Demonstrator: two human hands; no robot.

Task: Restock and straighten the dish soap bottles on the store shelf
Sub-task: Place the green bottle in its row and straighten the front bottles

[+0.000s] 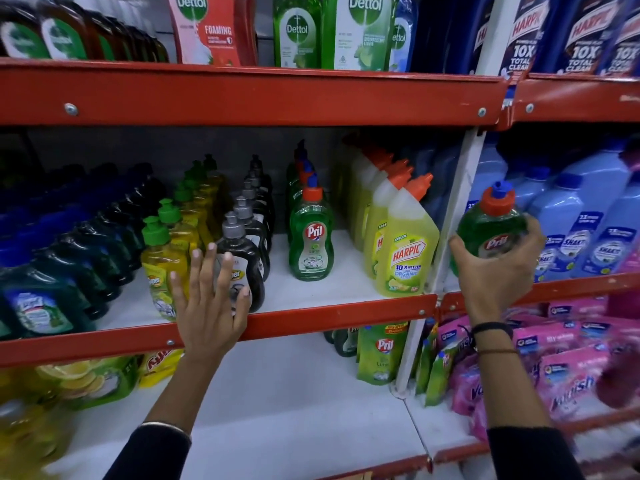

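The round green plastic soap bottle with the orange cap (491, 228) is up in the air by the white shelf post (446, 223), wrapped in the right hand (498, 268). The left hand (207, 303) is spread flat on the dark grey-capped bottle (239, 258). A bump might tip the tall yellow cleaner bottle (405, 247).

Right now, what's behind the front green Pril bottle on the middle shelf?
Behind the front Pril bottle a single-file row of the same bottles runs back; only their orange-and-blue caps and slivers of green show. How many there are, and their labels, is hidden.
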